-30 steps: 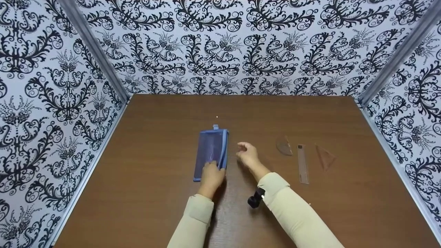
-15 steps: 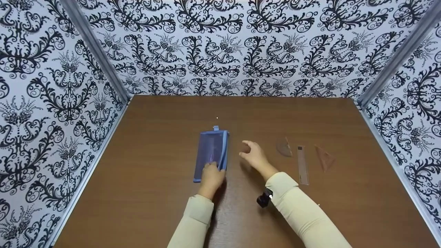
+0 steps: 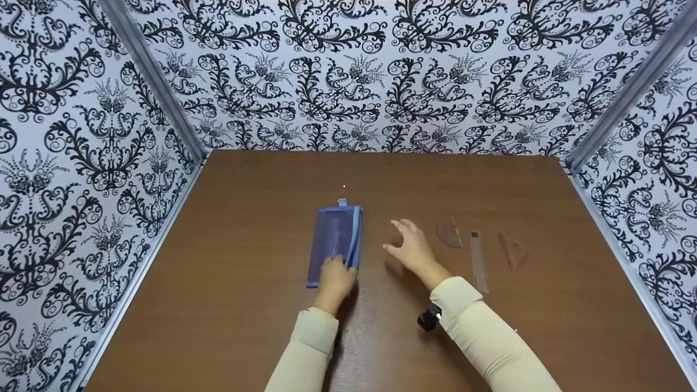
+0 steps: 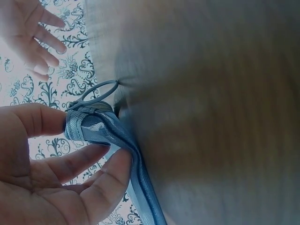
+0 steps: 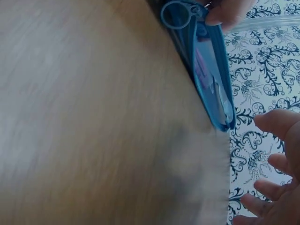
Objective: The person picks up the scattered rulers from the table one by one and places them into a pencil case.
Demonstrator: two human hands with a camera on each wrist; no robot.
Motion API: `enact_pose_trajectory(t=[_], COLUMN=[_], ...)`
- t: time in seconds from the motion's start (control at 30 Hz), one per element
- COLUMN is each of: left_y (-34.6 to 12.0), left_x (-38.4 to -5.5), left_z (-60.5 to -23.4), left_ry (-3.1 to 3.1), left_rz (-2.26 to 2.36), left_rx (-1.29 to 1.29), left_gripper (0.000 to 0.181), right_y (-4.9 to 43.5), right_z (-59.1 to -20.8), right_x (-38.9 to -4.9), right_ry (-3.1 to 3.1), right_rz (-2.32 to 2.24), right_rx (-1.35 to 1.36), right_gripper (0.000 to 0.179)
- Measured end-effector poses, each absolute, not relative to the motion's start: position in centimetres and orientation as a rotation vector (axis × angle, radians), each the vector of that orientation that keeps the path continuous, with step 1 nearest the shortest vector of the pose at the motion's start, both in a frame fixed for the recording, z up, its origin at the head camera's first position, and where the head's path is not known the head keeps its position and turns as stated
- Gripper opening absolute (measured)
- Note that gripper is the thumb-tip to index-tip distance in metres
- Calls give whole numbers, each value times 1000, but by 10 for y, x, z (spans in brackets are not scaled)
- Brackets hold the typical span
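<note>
A blue mesh zip pouch (image 3: 331,234) lies on the table left of centre. My left hand (image 3: 335,280) pinches its near end, thumb and fingers around the zipped corner by the ring-shaped zip pull (image 4: 98,91). In the right wrist view the pouch's mouth (image 5: 193,70) gapes, with something pink and something pale inside. My right hand (image 3: 416,249) holds nothing, its fingers spread, between the pouch and a clear protractor (image 3: 449,235). Right of the protractor lie a clear ruler (image 3: 478,261) and a pinkish set square (image 3: 513,251).
The brown wooden table (image 3: 245,326) is bounded by black-and-white patterned walls (image 3: 348,81) at the back and sides. A small black camera (image 3: 429,318) sits under the right wrist. A fabric tab (image 3: 342,202) sticks out of the pouch's far end.
My right hand has moved away from the pouch to the right, and its fingers have spread. The left hand keeps its hold; the pouch and drawing tools stay put.
</note>
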State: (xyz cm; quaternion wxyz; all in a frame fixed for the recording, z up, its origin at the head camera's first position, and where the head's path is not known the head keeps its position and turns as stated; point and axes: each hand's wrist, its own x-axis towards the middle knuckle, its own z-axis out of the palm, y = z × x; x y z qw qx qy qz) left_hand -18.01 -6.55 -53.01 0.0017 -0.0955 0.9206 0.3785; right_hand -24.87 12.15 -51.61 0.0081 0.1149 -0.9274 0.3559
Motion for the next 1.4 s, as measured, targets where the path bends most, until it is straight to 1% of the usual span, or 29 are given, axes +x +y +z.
enact_pose_trajectory(t=[0.33, 0.63, 1.07, 1.4], left_y=[-65, -67, -67, -65], left_x=[-179, -178, -179, -180], left_z=[-530, -531, -530, -531], left_ry=[2891, 2862, 2856, 2885], left_rz=[1177, 1194, 1192, 1180], left_rx=[-301, -307, -300, -302], left_gripper=[47, 47, 47, 45], right_y=[141, 153, 172, 187], right_z=[-513, -509, -505, -506], right_x=[-244, -239, -237, -233], right_ry=[-2962, -2979, -2948, -2950], right_rz=[948, 776, 697, 703], right_rx=[354, 381, 331, 306], right_gripper=[75, 78, 82, 81])
